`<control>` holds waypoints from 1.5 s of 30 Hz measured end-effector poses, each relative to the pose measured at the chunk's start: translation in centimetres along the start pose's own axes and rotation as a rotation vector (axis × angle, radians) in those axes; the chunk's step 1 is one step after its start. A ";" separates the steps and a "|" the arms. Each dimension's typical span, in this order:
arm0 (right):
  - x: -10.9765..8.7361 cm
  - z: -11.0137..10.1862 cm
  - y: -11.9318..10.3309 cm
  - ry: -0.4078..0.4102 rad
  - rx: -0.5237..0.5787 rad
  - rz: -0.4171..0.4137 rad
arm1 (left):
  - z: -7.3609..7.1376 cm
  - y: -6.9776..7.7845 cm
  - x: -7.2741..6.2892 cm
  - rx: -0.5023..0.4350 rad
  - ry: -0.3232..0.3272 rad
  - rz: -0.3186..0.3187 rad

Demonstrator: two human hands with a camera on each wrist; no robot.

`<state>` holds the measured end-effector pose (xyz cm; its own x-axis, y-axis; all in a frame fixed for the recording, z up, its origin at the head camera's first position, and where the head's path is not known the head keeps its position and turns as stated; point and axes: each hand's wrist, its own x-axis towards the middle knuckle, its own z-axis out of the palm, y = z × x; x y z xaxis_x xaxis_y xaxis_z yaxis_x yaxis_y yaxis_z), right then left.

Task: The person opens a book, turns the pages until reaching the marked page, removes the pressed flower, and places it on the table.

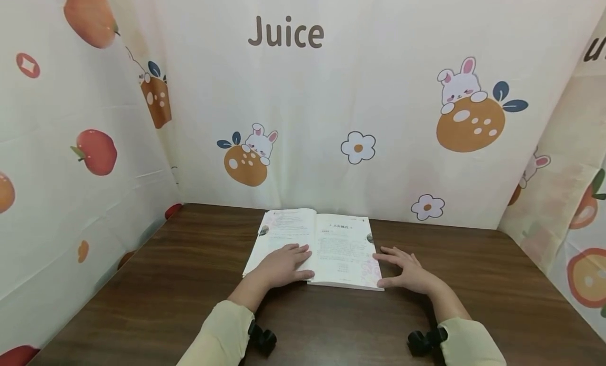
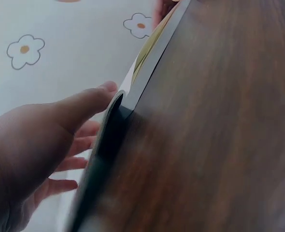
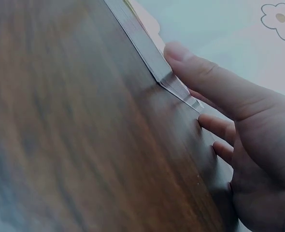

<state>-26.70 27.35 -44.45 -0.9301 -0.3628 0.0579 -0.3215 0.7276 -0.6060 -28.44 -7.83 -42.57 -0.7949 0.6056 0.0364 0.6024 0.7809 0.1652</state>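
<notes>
An open book [image 1: 342,250] with printed pages lies flat on the brown table, its spine running away from the person. My left hand [image 1: 285,265] rests on the lower part of the left page, fingers spread loosely and pointing right. In the left wrist view, the left hand [image 2: 41,140] lies over the book's near edge [image 2: 154,58]. At the lower right corner is my right hand [image 1: 408,271], its thumb touching the page edge and its fingers beside the right side. The right wrist view shows the right thumb [image 3: 181,52] against the page block [image 3: 142,46].
The dark wood-grain table [image 1: 189,282] extends to both sides of the book. Behind it hangs a pale printed cloth [image 1: 303,98] with rabbits, fruit and flowers, and similar cloth stands at left and right. Black wrist cameras [image 1: 262,338] sit at the cuffs.
</notes>
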 end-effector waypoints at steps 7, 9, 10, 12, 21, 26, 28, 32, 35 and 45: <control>0.0 0.2 -0.1 0.014 -0.010 0.006 | 0.4 0.9 0.4 0.086 0.182 0.108; 0.1 0.3 -0.2 0.035 -0.014 0.009 | 0.2 1.5 0.7 0.111 0.224 0.161; 0.1 0.3 -0.2 0.049 -0.016 0.008 | 0.1 1.9 0.8 0.114 0.237 0.183; 0.1 0.4 -0.3 0.077 -0.022 0.007 | 0.0 2.6 1.1 0.118 0.255 0.217; 0.3 1.0 -0.6 0.167 -0.042 0.034 | 1.1 6.3 3.4 0.172 0.304 0.303; 0.5 1.1 -0.6 0.167 -0.037 0.033 | 1.5 8.3 4.5 0.258 0.379 0.373; 0.5 1.1 -0.6 0.164 -0.035 0.028 | 1.6 8.8 4.7 0.291 0.425 0.394; 0.6 1.0 -0.4 0.149 -0.027 0.024 | 1.7 9.2 4.9 0.327 0.505 0.403; 0.5 0.7 -0.2 0.126 -0.016 0.022 | 1.8 9.2 5.1 0.332 0.543 0.400; 0.2 0.2 0.2 0.100 -0.038 0.015 | 1.5 9.3 5.4 0.328 0.630 0.397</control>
<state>-26.94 27.29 -44.69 -0.9472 -0.2935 0.1290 -0.3125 0.7547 -0.5768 -27.02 2.91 -42.29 -0.3497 0.7233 0.5954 0.7606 0.5903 -0.2703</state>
